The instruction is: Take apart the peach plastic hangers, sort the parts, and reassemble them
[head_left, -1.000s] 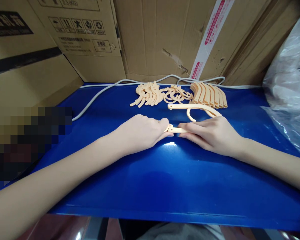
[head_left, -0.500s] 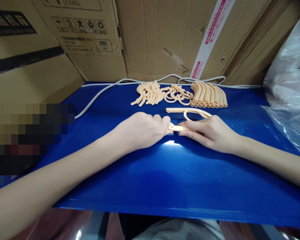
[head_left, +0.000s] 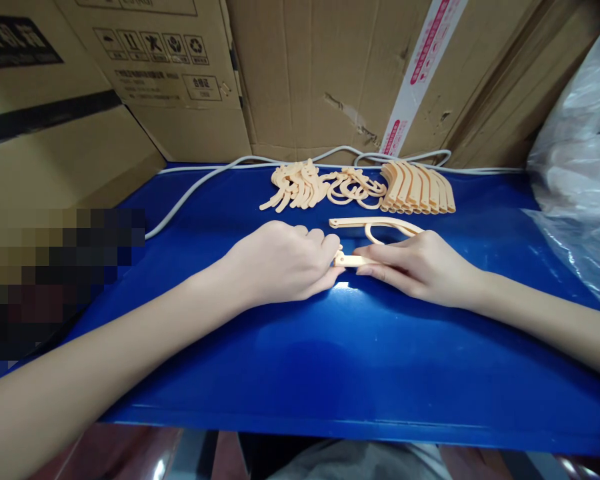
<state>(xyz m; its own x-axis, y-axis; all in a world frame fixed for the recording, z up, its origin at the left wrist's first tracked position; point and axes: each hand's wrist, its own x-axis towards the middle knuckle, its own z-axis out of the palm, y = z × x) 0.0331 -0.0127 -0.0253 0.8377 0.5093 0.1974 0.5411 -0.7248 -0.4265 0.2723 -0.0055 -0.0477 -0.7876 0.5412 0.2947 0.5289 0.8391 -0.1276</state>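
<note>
Both hands meet over the middle of the blue table. My right hand [head_left: 420,267] pinches a cream plastic hanger arm [head_left: 351,261] between thumb and fingers; its right part is hidden by the hand. At the arm's left end, where a small hole shows, my left hand [head_left: 290,263] is closed around a small cream piece, mostly covered by the fingers. Just behind the right hand lies a cream folding hanger [head_left: 363,221] with a curved hook under it, partly hidden by that hand.
Along the back lie a pile of short curved cream pieces [head_left: 297,187], a heap of cream hooks [head_left: 353,187] and a row of hanger arms [head_left: 417,190]. A white cable [head_left: 195,187] runs behind them. Cardboard boxes [head_left: 300,80] wall the back; a clear plastic bag [head_left: 580,153] stands right.
The hanger arm and my left hand have shifted slightly left and down, with the left fingers still at its end. My right hand keeps its grip in nearly the same place.
</note>
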